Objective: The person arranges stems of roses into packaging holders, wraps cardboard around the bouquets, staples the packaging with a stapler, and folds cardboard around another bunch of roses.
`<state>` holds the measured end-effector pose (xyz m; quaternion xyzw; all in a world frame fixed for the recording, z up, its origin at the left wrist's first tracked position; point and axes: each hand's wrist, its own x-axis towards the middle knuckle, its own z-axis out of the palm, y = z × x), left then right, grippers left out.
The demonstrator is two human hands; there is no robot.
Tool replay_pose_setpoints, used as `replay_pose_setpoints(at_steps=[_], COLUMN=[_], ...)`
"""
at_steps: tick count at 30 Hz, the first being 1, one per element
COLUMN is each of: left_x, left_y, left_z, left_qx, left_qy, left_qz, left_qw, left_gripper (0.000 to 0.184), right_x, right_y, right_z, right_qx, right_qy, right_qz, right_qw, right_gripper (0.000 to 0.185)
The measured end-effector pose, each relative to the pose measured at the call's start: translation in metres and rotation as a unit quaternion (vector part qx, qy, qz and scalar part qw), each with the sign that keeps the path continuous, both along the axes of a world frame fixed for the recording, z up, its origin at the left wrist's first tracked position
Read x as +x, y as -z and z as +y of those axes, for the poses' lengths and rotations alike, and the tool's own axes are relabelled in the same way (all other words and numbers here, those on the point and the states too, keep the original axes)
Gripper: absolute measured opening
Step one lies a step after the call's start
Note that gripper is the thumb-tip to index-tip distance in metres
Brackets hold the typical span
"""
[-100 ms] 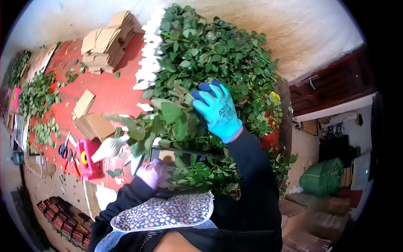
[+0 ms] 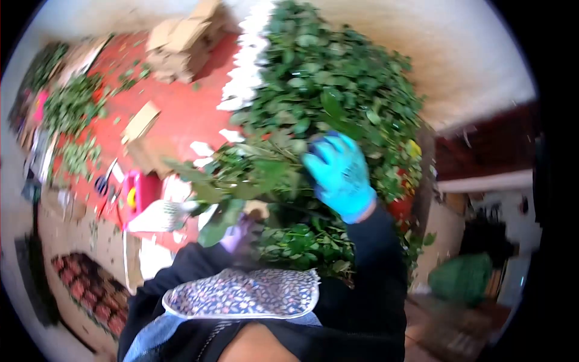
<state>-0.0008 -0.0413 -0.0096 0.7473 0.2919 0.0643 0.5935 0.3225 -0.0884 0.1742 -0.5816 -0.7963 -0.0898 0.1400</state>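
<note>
My right hand [image 2: 341, 175], in a light-blue glove with dark-blue fingertips, is closed round a leafy flower stem [image 2: 271, 175]. The stem runs left to a flower head in a white ribbed net sleeve [image 2: 160, 216]. My left hand [image 2: 232, 238], in a pale purple glove, is low by my apron, close to a piece of brown cardboard [image 2: 256, 208]. Leaves cover part of it and motion blurs its fingers. Behind both hands lies a large pile of leafy stems [image 2: 344, 78], its white-wrapped heads [image 2: 247, 60] lined up along the left side.
Stacked brown cardboard pieces [image 2: 181, 48] stand on the red table [image 2: 181, 114]. Left of me are a pink holder [image 2: 142, 190] with a yellow part, scissors [image 2: 102, 184] and red-handled cutters [image 2: 111, 196]. A green sack [image 2: 461, 277] is on the floor at right.
The whole view has shifted right and blurred. My right hand has moved slightly down and right with the stem, whose sleeved head is now lower. Leaves now cover more of my left hand.
</note>
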Motion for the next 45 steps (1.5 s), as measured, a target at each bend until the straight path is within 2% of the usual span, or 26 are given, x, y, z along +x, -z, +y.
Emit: replay_pose_setpoints(at_steps=[1, 2, 5, 7, 8, 12, 13, 15, 16, 17, 18, 19, 21, 23, 25, 29, 31, 32, 34, 37, 38, 41, 44, 45], left_x=[0.015, 0.031, 0.033, 0.032, 0.031, 0.033, 0.032, 0.031, 0.035, 0.023, 0.023, 0.024, 0.033, 0.033, 0.031, 0.030, 0.028, 0.026, 0.026, 0.036, 0.040, 0.055, 0.048, 0.044], left_y=[0.005, 0.009, 0.002, -0.006, -0.010, -0.014, -0.017, -0.038, -0.090, -0.016, -0.009, -0.006, -0.004, 0.006, -0.015, 0.029, 0.040, 0.046, 0.050, 0.050, 0.047, 0.012, 0.026, 0.024], left_z=[-0.024, -0.047, -0.038, -0.033, -0.030, -0.019, -0.017, -0.011, 0.000, -0.018, -0.019, -0.019, -0.017, -0.016, -0.010, -0.004, -0.005, -0.005, -0.003, 0.011, 0.015, 0.017, 0.003, -0.006], left_qx=[-0.153, -0.279, -0.252, 0.016, 0.154, 0.257, 0.319, 0.298, 0.223, 0.343, 0.170, -0.007, 0.089, 0.097, 0.281, 0.323, 0.329, 0.329, 0.280, 0.217, 0.224, 0.393, 0.198, 0.163], left_qy=[-0.059, -0.106, -0.107, -0.005, 0.021, 0.097, 0.075, 0.098, 0.147, 0.044, 0.030, 0.001, 0.012, 0.025, 0.120, 0.129, 0.135, 0.139, 0.143, 0.145, 0.151, 0.159, 0.118, 0.100], left_qz=[-0.107, -0.201, -0.052, -0.034, -0.026, 0.036, -0.015, 0.059, 0.185, -0.040, -0.109, -0.177, -0.045, -0.018, 0.003, -0.023, -0.031, -0.033, -0.064, -0.119, -0.130, -0.136, -0.093, -0.089], left_qw=[0.981, 0.933, 0.961, 0.999, 0.988, 0.961, 0.945, 0.948, 0.946, 0.937, 0.979, 0.984, 0.995, 0.995, 0.952, 0.937, 0.934, 0.933, 0.947, 0.958, 0.954, 0.896, 0.969, 0.978], left_gripper=[0.046, 0.044, 0.031, 0.030, 0.029, 0.029, 0.027, 0.026, 0.027, 0.020, 0.015, 0.011, 0.012, 0.023, 0.028, 0.037, 0.041, 0.042, 0.038, 0.032, 0.035, 0.045, 0.045, 0.045], right_x=[-0.004, -0.012, -0.017, -0.020, -0.021, -0.013, -0.013, -0.013, -0.014, -0.015, -0.015, -0.015, -0.010, 0.001, 0.012, 0.034, 0.032, 0.037, 0.034, 0.033, 0.035, 0.036, 0.033, 0.030], right_y=[-0.002, -0.005, -0.007, -0.013, -0.017, -0.024, -0.026, -0.022, -0.017, -0.010, -0.002, 0.008, 0.035, 0.058, 0.087, 0.134, 0.130, 0.139, 0.133, 0.145, 0.150, 0.148, 0.120, 0.080], right_z=[-0.005, -0.012, -0.033, -0.047, -0.053, -0.081, -0.088, -0.103, -0.109, -0.115, -0.121, -0.128, -0.140, -0.143, -0.149, -0.166, -0.159, -0.161, -0.152, -0.152, -0.152, -0.150, -0.147, -0.153], right_qx=[-0.009, -0.011, -0.015, -0.029, -0.031, -0.054, -0.085, -0.138, -0.170, -0.198, -0.239, -0.272, -0.293, -0.287, -0.279, -0.279, -0.299, -0.255, -0.359, -0.365, -0.367, -0.377, -0.408, -0.390], right_qy=[-0.003, -0.003, -0.004, 0.034, 0.060, 0.046, 0.055, 0.064, 0.072, 0.092, 0.110, 0.123, 0.142, 0.165, 0.183, 0.166, 0.126, 0.114, 0.153, 0.139, 0.123, 0.127, 0.173, 0.159], right_qz=[0.002, 0.008, -0.006, -0.005, 0.002, -0.011, 0.000, 0.050, 0.069, 0.084, 0.111, 0.106, 0.106, 0.141, 0.159, 0.167, 0.139, 0.171, 0.204, 0.206, 0.204, 0.181, 0.181, 0.128], right_qw=[1.000, 1.000, 1.000, 0.999, 0.998, 0.997, 0.995, 0.987, 0.980, 0.972, 0.958, 0.949, 0.940, 0.933, 0.929, 0.931, 0.936, 0.945, 0.898, 0.897, 0.899, 0.900, 0.878, 0.898], right_gripper=[0.032, 0.031, 0.033, 0.034, 0.035, 0.032, 0.028, 0.025, 0.024, 0.025, 0.020, 0.018, 0.016, 0.017, 0.018, 0.017, 0.014, 0.012, 0.012, 0.015, 0.016, 0.020, 0.021, 0.024])
